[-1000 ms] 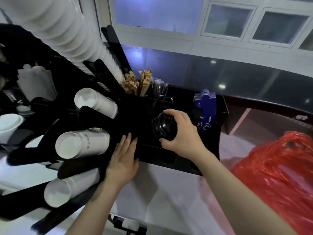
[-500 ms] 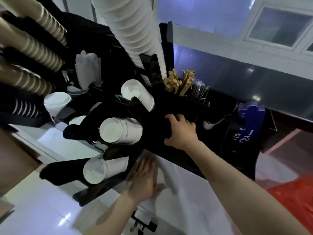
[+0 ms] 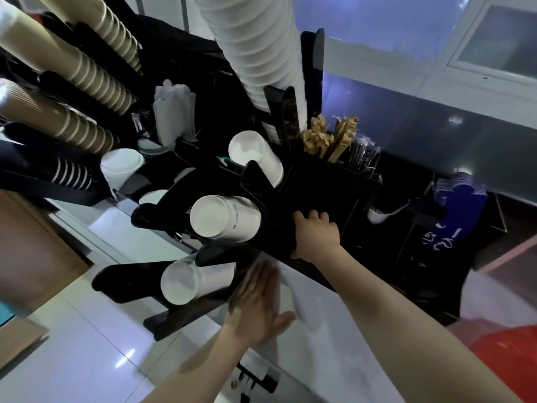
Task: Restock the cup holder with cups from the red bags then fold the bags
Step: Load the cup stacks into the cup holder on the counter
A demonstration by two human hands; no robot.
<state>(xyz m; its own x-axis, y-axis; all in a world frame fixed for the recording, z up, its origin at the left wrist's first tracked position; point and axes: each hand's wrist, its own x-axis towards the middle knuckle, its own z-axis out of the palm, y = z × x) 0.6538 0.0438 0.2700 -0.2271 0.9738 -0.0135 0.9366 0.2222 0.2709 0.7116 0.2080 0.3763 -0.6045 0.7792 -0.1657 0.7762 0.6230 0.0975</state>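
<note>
The black cup holder [image 3: 232, 254] stands tilted at centre, with three rows of white cups [image 3: 225, 218] poking out of it and a tall white stack [image 3: 255, 45] rising above. My right hand [image 3: 316, 234] rests on the holder's black side panel, fingers curled over its upper edge. My left hand [image 3: 258, 303] lies flat with straight fingers on the white counter, against the holder's lower end. A corner of a red bag [image 3: 505, 353] shows at the lower right.
Brown ribbed cup stacks [image 3: 87, 71] fill a second rack at the left. Wooden stirrers and wrapped straws [image 3: 334, 138] stand behind the holder. Blue sleeves [image 3: 462, 193] sit at the right. A loose white cup [image 3: 120, 167] stands behind the racks. A wooden unit [image 3: 32, 251] is at the far left.
The view swung left and up. My right hand let go of the black lids and moved onto the holder's side. My left hand dropped from the holder to the counter.
</note>
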